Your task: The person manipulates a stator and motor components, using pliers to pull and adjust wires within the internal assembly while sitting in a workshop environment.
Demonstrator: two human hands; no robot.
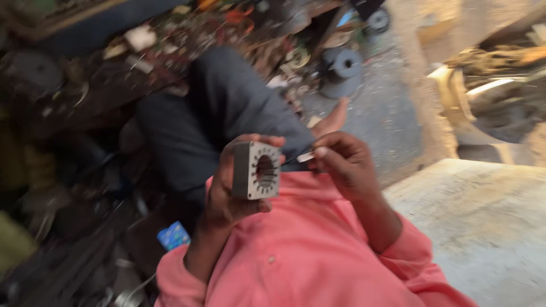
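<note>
The left hand (pixel 227 196) grips a square grey metal stator core (pixel 257 170) (round bore ringed with small slots), thumb below and fingers (pixel 267 140) wrapped over its top, holding it above the pink shirt (pixel 310 250). Just right of the core, the right hand (pixel 344 162) pinches a small pale strip (pixel 306 157) between thumb and forefinger, its tip near the core's edge. Beyond the core lie dark trousers (pixel 227 108) and scattered scrap.

Pink shirt (pixel 307 256) w/ buttons – dark trousers (pixel 227 113).
</note>
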